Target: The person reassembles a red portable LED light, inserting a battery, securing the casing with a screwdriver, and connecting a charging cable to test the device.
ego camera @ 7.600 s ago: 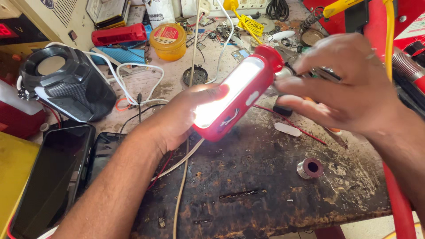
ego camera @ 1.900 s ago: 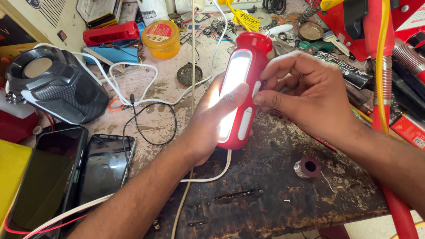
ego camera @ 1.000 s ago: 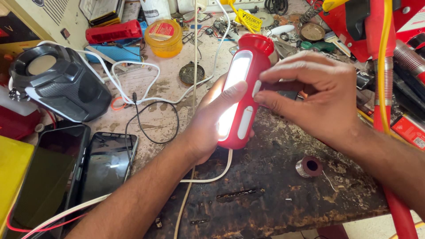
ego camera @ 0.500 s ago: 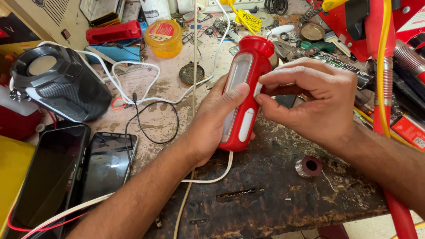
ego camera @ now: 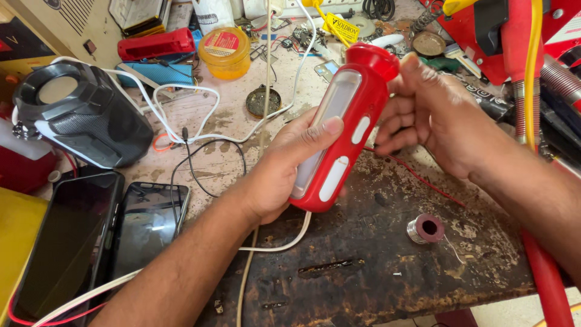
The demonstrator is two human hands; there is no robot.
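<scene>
A: What sits in the hands?

B: A red hand lamp [ego camera: 345, 130] with a long pale panel down its face, held tilted above the desk [ego camera: 375, 284]. The left hand [ego camera: 284, 172] wraps it from the side, fingers closed behind the body and the thumb laid across the panel's edge. The right hand [ego camera: 433, 115] closes on the red cap end, thumb up beside the cap.

A: What is hidden?

B: The lamp's back and most of the left fingers, which lie behind it. The right palm covers whatever meets the cap on that side, so how firmly that grip clamps is hard to judge. A thin red wire [ego camera: 423, 181] runs out from under the right hand; where it starts cannot be seen.

A: And cut off?

B: A yellow box [ego camera: 18, 242] at the left edge, and a red tool [ego camera: 508, 36] with a yellow cable at the upper right.

A: The surface?

B: The near part is dark, stained and pitted, the far part paler and dusty. A small spool of solder [ego camera: 425, 229] lies right of the lamp. Two dark phones [ego camera: 109, 233] lie side by side at the left, a black speaker [ego camera: 78, 118] behind them, white cable [ego camera: 200, 112] looping between. A yellow tub [ego camera: 225, 53] stands further back among small clutter too fine to tell apart.
</scene>
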